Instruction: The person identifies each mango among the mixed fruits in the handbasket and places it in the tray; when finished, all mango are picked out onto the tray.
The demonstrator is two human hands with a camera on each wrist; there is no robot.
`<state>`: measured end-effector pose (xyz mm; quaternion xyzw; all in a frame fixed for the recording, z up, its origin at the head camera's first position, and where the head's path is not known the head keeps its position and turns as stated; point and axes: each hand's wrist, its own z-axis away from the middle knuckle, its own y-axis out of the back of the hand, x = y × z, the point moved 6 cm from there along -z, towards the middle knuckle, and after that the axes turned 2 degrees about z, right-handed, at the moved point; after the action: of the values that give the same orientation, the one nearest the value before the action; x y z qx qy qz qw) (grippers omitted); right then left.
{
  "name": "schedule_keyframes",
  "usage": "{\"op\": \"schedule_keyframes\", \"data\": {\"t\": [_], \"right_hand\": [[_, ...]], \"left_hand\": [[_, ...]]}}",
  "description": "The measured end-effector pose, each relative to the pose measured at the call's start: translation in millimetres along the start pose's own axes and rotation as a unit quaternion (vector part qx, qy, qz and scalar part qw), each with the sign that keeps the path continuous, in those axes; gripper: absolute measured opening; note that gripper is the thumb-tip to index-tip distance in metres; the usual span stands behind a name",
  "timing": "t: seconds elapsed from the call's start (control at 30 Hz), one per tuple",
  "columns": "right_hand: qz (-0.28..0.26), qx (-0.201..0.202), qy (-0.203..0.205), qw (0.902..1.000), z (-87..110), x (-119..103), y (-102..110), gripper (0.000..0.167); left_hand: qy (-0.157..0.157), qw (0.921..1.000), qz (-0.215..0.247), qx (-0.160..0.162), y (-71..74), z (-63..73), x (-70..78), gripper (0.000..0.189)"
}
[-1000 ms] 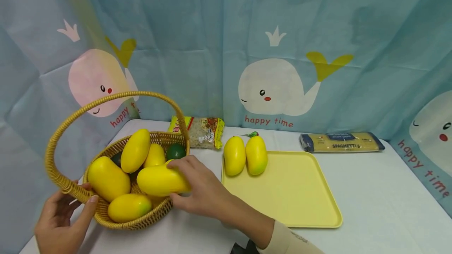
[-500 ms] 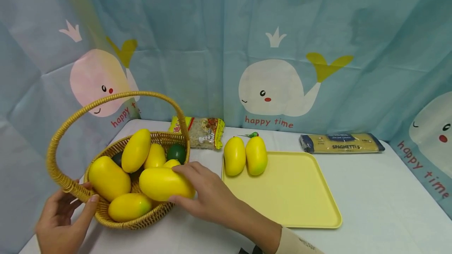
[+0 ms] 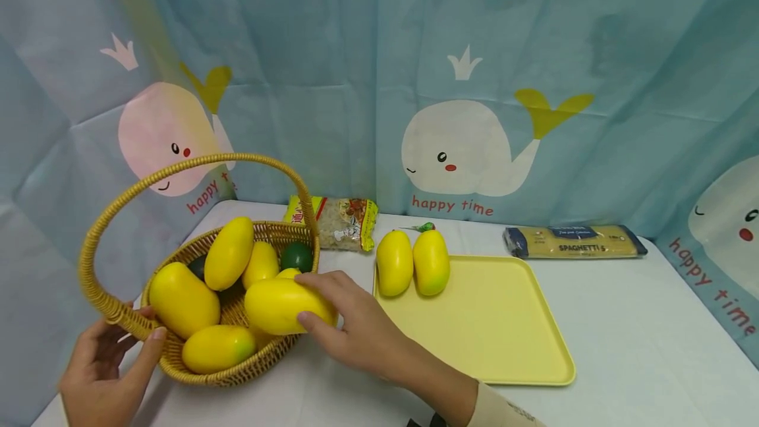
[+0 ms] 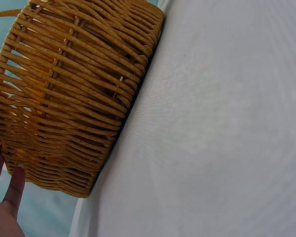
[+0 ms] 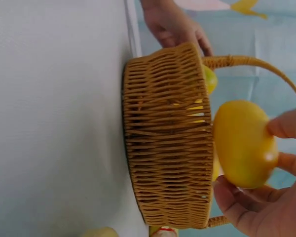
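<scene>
A wicker basket [image 3: 255, 364] with an arched handle stands at the left, filled with several yellow mangoes and dark green round fruits. My right hand [image 3: 362, 328] holds a yellow mango [image 3: 284, 307] over the basket's right rim, fingers on top and thumb at the near side. The right wrist view shows this mango [image 5: 244, 143] just above the rim. At the basket's left side, my left hand [image 3: 107, 374] grips the rim near the foot of the handle. Two more mangoes [image 3: 394, 262] lie side by side on the yellow tray [image 3: 486, 321].
A noodle-like food bag [image 3: 346, 223] lies behind the basket. A spaghetti pack [image 3: 572, 242] rests at the back right, past the tray. A small green and red item [image 3: 423, 227] lies behind the two mangoes. A printed curtain [image 3: 332, 117] closes off the back.
My right hand has drawn the mango to the right, from above the basket's middle toward its right rim. My left hand keeps its place on the basket.
</scene>
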<state>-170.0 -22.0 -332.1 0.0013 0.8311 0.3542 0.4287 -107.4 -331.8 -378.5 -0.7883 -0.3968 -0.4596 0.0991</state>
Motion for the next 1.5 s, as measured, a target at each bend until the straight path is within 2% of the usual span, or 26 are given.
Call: {"op": "schedule_keyframes", "data": {"t": [0.1, 0.37, 0.47, 0.67, 0.9, 1.1, 1.27, 1.5], "right_hand": [[-0.002, -0.01, -0.016, 0.9998, 1.1, 0, 4, 0.052], [0.049, -0.057, -0.046, 0.9961, 2.9, 3, 6, 0.071], [0.045, -0.062, -0.065, 0.9949, 3.8, 6, 6, 0.075], [-0.002, -0.069, -0.097, 0.9929, 5.3, 11, 3, 0.083], [-0.057, -0.066, -0.112, 0.9899, 5.4, 19, 1, 0.087], [-0.122, -0.068, -0.141, 0.9801, 4.8, 28, 2, 0.086], [-0.174, -0.051, -0.164, 0.9697, 4.4, 34, 8, 0.082], [-0.189, -0.018, -0.159, 0.9689, 1.6, 34, 23, 0.08]], "left_hand": [[-0.002, 1.0, 0.003, -0.003, -0.4, -0.8, 0.6, 0.059], [0.01, 0.9999, -0.005, 0.007, -0.2, -0.5, -2.9, 0.057], [0.009, 0.9999, -0.003, 0.009, 0.0, -0.4, -3.3, 0.058], [0.009, 0.9999, -0.001, 0.01, 0.3, -0.2, -3.0, 0.059], [0.006, 1.0, 0.001, 0.008, 0.2, 0.2, -1.3, 0.059], [0.006, 1.0, -0.002, 0.006, -0.1, 0.7, -0.6, 0.058], [0.011, 0.9999, -0.006, 0.007, -0.2, -0.1, -1.2, 0.058], [0.016, 0.9998, -0.009, 0.007, -0.6, -0.6, -0.9, 0.057]]}}
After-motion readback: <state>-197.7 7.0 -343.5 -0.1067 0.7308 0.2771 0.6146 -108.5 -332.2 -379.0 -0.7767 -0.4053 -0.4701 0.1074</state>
